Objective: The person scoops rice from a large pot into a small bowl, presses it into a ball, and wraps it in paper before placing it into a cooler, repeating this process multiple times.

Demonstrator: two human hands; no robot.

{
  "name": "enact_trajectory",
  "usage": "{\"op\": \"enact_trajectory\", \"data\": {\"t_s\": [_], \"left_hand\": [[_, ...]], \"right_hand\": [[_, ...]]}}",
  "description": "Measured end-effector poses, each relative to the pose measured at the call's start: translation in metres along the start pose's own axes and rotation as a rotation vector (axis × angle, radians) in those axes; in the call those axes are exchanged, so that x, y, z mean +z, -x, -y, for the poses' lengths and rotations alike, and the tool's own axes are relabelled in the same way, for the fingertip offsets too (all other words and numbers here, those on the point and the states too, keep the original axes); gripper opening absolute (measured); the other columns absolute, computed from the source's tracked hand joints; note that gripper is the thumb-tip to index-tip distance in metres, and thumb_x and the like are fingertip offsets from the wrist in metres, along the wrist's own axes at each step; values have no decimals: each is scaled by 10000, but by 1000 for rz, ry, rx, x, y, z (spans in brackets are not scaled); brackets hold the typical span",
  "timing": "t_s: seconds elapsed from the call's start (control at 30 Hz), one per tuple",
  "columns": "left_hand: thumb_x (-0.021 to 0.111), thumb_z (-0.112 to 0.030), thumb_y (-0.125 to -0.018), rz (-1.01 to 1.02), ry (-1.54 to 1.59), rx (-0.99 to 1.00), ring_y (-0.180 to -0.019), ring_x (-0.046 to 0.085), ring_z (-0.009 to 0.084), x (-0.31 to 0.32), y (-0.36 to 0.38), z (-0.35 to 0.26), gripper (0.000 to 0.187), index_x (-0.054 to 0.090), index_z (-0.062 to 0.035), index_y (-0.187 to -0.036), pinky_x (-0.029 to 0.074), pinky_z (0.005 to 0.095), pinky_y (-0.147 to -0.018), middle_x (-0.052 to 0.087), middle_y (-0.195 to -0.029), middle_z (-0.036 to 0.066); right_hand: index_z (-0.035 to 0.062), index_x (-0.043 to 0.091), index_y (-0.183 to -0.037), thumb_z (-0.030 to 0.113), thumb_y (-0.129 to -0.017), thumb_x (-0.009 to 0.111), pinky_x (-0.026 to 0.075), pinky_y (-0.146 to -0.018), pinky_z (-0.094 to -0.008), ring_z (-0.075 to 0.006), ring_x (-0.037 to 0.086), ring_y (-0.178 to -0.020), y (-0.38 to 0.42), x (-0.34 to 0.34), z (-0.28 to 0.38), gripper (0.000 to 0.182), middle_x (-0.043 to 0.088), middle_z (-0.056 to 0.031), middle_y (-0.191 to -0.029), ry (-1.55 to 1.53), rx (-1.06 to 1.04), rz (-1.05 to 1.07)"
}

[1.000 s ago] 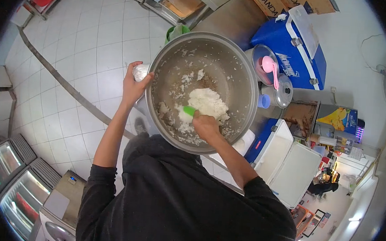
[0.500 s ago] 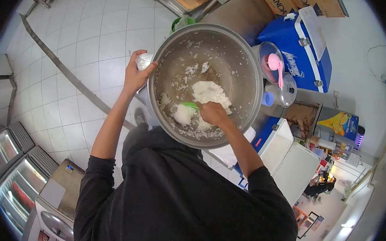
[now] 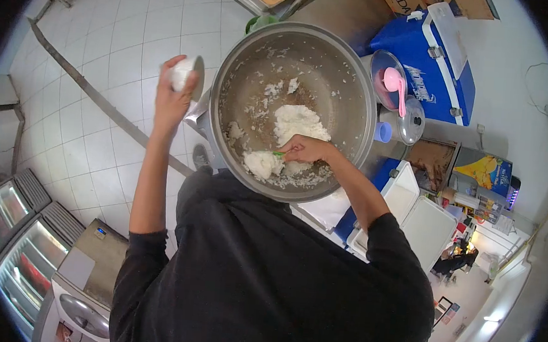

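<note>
A large round metal pot (image 3: 346, 131) holds a clump of white rice (image 3: 297, 123), with loose grains stuck about its floor and walls. My right hand (image 3: 305, 149) is closed round the handle of a green scoop (image 3: 279, 153) inside the pot. A mound of rice covers the scoop's head, low on the left side. Left of the pot, my left hand (image 3: 174, 94) grips a small white and silvery bowl (image 3: 195, 76), somewhat blurred, tilted and apart from the pot's rim.
Right of the pot are a pink ladle (image 3: 394, 84), a glass lid (image 3: 411, 122), a blue cup (image 3: 383, 132) and a blue cooler box (image 3: 421, 67). An open cooler (image 3: 403, 191) stands at lower right. A green item (image 3: 260, 22) lies behind the pot.
My left hand has moved left, away from the pot's rim, and turned the bowl. My right hand has shifted slightly with the scoop, which now carries a rice mound.
</note>
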State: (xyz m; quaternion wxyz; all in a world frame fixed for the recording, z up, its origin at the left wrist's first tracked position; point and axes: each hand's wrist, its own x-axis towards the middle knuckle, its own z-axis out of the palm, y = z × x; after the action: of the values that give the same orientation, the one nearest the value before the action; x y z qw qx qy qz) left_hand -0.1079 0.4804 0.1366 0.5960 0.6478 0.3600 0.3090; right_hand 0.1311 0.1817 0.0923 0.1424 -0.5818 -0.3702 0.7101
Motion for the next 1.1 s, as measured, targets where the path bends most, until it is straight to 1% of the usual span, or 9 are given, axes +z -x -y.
{"op": "enact_trajectory", "data": {"t_s": [0.13, 0.33, 0.43, 0.53, 0.63, 0.73, 0.93, 0.97, 1.1], "left_hand": [[381, -489, -1093, 68, 406, -279, -1164, 596, 224, 5, 32, -66, 559, 398, -65, -1457, 528, 373, -953, 559, -1311, 154], [461, -387, -1066, 65, 445, -452, -1265, 543, 254, 120, 66, -5, 476, 443, -98, -1444, 467, 415, -1048, 547, -1379, 144], [421, -356, -1063, 353, 884, -846, -1242, 588, 242, 138, 59, -24, 409, 543, -101, -1359, 489, 418, -1038, 619, -1315, 114], [388, -345, -1063, 436, 980, -900, -1194, 635, 247, 146, 49, -9, 403, 610, -90, -1282, 523, 437, -1014, 672, -1253, 99], [367, -315, -1068, 520, 1129, -821, -1178, 649, 275, 144, 43, -16, 417, 601, -58, -1299, 539, 457, -1012, 671, -1269, 123], [343, -318, -1076, 486, 1218, -846, -1194, 640, 280, 142, 42, -25, 438, 596, -44, -1307, 535, 461, -1025, 661, -1291, 134], [275, -370, -1101, 430, 1190, -872, -1127, 665, 262, 144, 42, -22, 489, 578, -67, -1337, 578, 438, -897, 648, -1303, 117], [281, -368, -1101, 457, 1156, -852, -1111, 672, 254, 147, 41, -12, 482, 583, -69, -1328, 584, 427, -882, 657, -1282, 107], [317, -373, -1098, 496, 956, -842, -1084, 685, 229, 154, 47, 8, 459, 608, -69, -1282, 574, 403, -935, 686, -1215, 95]], "right_hand": [[73, 693, -1309, 121, -981, 639, 466, -669, -254, -34, 520, -745, 35, -28, 27, 336, 639, 44, -832, -16, -16, -141], [14, 709, -1252, 128, -938, 646, 425, -551, -297, -80, 518, -592, 87, -30, 120, 339, 655, 9, -742, 373, -115, -603], [21, 750, -1130, 125, -880, 616, 525, -655, -425, -271, 695, -678, 73, -20, 151, 302, 741, -168, -816, 741, 19, -708], [27, 758, -1018, 117, -853, 585, 541, -774, -519, -407, 712, -822, 85, 15, 206, 256, 714, -248, -881, 1065, 186, -837], [59, 750, -877, 105, -793, 653, 569, -763, -474, -373, 722, -824, 111, 32, 226, 136, 717, -207, -830, 1103, 205, -1050], [54, 753, -1070, 99, -842, 625, 565, -742, -478, -377, 720, -811, 140, 20, 204, 265, 721, -207, -835, 1003, 234, -1044], [47, 598, -1394, 127, -984, 546, 529, -748, -414, -299, 719, -776, 100, 63, 102, 421, 724, -176, -835, 68, -142, -1316], [67, 599, -1393, 94, -962, 525, 530, -770, -462, -384, 701, -820, 77, 74, 97, 438, 709, -237, -872, 115, -280, -1350], [95, 610, -1380, 36, -922, 495, 529, -831, -538, -475, 685, -913, 35, 102, 116, 476, 691, -305, -972, 207, 51, -1286]]}}
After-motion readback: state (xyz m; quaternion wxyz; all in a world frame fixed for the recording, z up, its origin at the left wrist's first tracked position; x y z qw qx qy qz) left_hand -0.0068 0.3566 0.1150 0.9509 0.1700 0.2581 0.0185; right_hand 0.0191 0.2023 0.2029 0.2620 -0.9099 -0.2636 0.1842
